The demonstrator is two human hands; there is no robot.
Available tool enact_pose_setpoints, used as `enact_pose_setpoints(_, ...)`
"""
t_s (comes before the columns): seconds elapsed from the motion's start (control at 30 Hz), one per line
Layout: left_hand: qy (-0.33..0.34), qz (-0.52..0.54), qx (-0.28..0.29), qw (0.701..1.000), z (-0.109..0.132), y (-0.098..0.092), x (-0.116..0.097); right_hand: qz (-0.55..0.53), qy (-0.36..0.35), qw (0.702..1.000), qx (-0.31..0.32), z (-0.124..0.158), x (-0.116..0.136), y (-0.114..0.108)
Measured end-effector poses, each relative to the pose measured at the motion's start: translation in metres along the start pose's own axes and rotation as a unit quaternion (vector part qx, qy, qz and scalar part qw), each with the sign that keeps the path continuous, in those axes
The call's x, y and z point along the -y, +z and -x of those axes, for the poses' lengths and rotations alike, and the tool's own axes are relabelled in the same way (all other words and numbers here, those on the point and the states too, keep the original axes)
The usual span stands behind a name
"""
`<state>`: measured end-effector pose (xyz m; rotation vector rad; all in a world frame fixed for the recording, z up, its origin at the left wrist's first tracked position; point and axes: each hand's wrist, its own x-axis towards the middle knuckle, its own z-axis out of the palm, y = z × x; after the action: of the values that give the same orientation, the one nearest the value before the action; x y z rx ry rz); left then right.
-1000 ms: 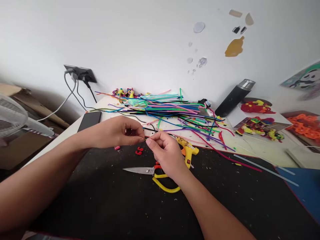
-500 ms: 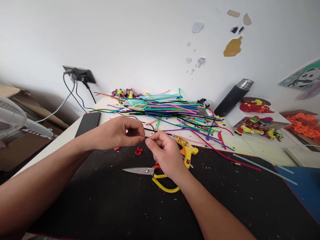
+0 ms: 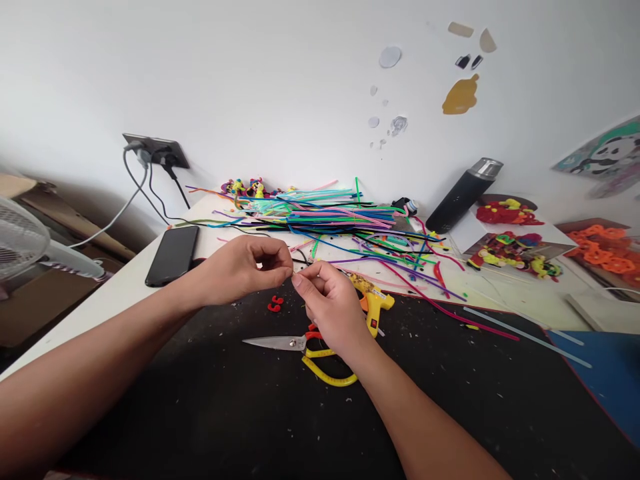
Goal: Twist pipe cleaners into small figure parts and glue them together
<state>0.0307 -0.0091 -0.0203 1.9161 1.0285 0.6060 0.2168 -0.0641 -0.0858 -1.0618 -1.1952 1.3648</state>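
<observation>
My left hand (image 3: 250,267) and my right hand (image 3: 330,300) meet fingertip to fingertip above the black mat (image 3: 210,400). Both are closed in a pinch, and whatever sits between the fingertips is too small to make out. Under the right hand lie scissors (image 3: 280,343) with yellow and red handles, blades pointing left. A yellow glue gun (image 3: 375,310) rests just behind that hand, partly covered by it. Two small curled red pieces (image 3: 275,304) lie on the mat below the fingertips.
Many coloured pipe cleaners (image 3: 325,217) are heaped along the wall. A phone (image 3: 173,255) lies at left, near a fan (image 3: 23,230). At right are a dark thermos (image 3: 463,197), a white box (image 3: 520,240) with small figures, and clear glue sticks (image 3: 530,337).
The view has shifted slightly, moving the surroundings a little left in the picture. My two hands stay pinched together, with the left fingers a touch closer to the right ones.
</observation>
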Motion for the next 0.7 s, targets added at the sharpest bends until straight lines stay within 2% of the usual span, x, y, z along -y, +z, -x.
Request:
enact_pose_setpoints(0.23, 0.001, 0.036, -0.039, 0.999, 0.000, 0.010, 0.002, -0.007, -0.010, 1.000, -0.004, 0.001, 0.000, 0.000)
enact_pose_setpoints(0.47, 0.031, -0.012, -0.098, 0.995, 0.004, 0.019, 0.001, -0.030, -0.014, 0.999, -0.001, -0.001, -0.001, -0.003)
enact_pose_setpoints(0.53, 0.033, -0.015, -0.079, 0.996, 0.004, 0.015, 0.001, -0.034, -0.009, 0.999, -0.001, -0.001, 0.000, -0.002)
enact_pose_setpoints(0.7, 0.030, -0.004, 0.020, 0.999, 0.001, -0.002, 0.002, -0.040, 0.005, 0.999, 0.010, 0.002, 0.004, 0.000)
